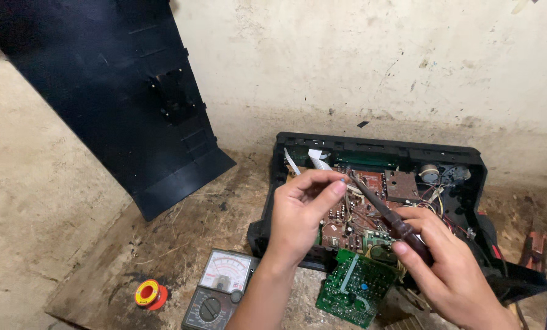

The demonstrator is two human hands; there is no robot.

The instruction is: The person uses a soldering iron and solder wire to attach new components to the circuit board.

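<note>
R hand (450, 269) grips a dark brown-handled soldering iron (386, 211), tip aimed far-left over the brown circuit board (362, 211) inside the open black plastic device casing (469, 162). L hand (304, 214) pinches sth small at thumb & forefinger by the iron's tip; can't tell what. Green circuit board (356, 287) hangs at casing's near edge. Near left on the wooden bench: grey analogue multimeter (221, 290), red-yellow spool (150, 293). Black panel (133, 98) leans on wall, far left.

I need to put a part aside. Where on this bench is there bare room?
Bare wood lies between the leaning black plastic panel, the open black device case and the grey analogue multimeter. The near edge around the green circuit board is crowded.
</note>
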